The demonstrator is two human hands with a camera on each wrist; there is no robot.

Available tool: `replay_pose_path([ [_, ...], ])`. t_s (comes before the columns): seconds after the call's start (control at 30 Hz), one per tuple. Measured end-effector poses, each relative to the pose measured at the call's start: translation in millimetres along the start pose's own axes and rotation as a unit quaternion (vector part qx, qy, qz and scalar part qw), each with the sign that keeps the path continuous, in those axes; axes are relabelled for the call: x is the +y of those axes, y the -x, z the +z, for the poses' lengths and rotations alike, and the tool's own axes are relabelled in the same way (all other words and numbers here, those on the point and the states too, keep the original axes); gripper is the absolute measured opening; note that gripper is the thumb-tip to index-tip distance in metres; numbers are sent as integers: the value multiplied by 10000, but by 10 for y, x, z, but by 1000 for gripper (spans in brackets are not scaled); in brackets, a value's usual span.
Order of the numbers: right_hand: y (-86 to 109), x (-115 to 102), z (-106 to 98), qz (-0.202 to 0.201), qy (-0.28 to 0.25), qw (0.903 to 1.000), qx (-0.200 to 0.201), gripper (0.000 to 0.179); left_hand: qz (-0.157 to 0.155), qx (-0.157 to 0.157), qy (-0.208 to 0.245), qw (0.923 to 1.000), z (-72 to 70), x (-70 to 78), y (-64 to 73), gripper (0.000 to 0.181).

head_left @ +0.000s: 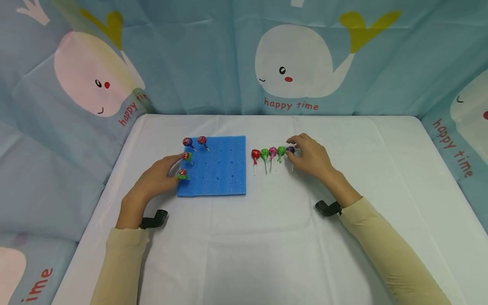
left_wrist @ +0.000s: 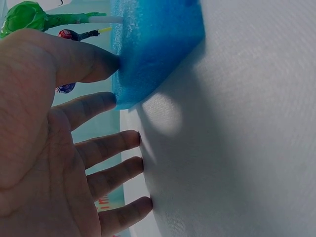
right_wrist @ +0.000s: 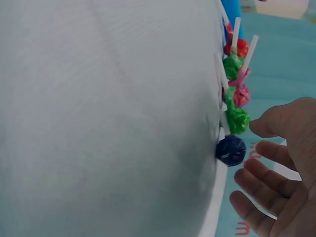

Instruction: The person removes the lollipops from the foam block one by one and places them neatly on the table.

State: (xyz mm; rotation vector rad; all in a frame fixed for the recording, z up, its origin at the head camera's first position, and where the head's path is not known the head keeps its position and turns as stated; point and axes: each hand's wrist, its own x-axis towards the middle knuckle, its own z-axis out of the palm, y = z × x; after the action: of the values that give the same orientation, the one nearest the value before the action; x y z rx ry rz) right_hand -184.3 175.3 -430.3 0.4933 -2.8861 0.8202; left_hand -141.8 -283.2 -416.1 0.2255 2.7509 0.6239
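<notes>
My left hand (head_left: 155, 178) is at the left edge of a blue foam board (head_left: 228, 186), fingers extended. In the left wrist view its thumb and index fingertips lie right at the board's side. Several wrapped lollipops stand in the board's left and back holes, among them a red-and-green lollipop (head_left: 182, 173) and a red lollipop (head_left: 202, 140). My right hand (head_left: 313, 157) reaches over the dark blue lollipop (right_wrist: 231, 150) at the right end of a row on the table. Its fingers are spread and loosely bent, with a gap to the candy in the right wrist view.
Left of the dark blue one lie a green lollipop (head_left: 281, 151), a pink lollipop (head_left: 273, 152), another green lollipop (head_left: 264, 154) and a red lollipop (head_left: 255, 154), sticks toward me. The white-covered table (head_left: 244, 254) meets a blue whale-print curtain (head_left: 213, 63) behind.
</notes>
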Motion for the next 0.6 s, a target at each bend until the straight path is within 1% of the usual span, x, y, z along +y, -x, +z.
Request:
replay_pose_path([
  [0.17, 29, -76, -8, -238, 240, 9992, 232, 33, -94, -66, 25, 9999, 21, -3, -6, 80],
  [0.3, 27, -176, -2, -606, 397, 9966, 400, 32, -61, -59, -24, 10000, 10, -5, 0, 79],
  [0.37, 21, -231, 6, -777, 382, 9952, 462, 32, -29, -14, -75, 10000, 2, -9, 2, 78],
  [0.5, 15, -320, 26, -898, 238, 9947, 438, 32, 28, 31, -141, 9999, -3, -15, -6, 77],
  [0.6, 17, -381, 39, -891, 152, 9954, 331, 31, 35, 11, -95, 9999, 0, -17, -18, 77],
])
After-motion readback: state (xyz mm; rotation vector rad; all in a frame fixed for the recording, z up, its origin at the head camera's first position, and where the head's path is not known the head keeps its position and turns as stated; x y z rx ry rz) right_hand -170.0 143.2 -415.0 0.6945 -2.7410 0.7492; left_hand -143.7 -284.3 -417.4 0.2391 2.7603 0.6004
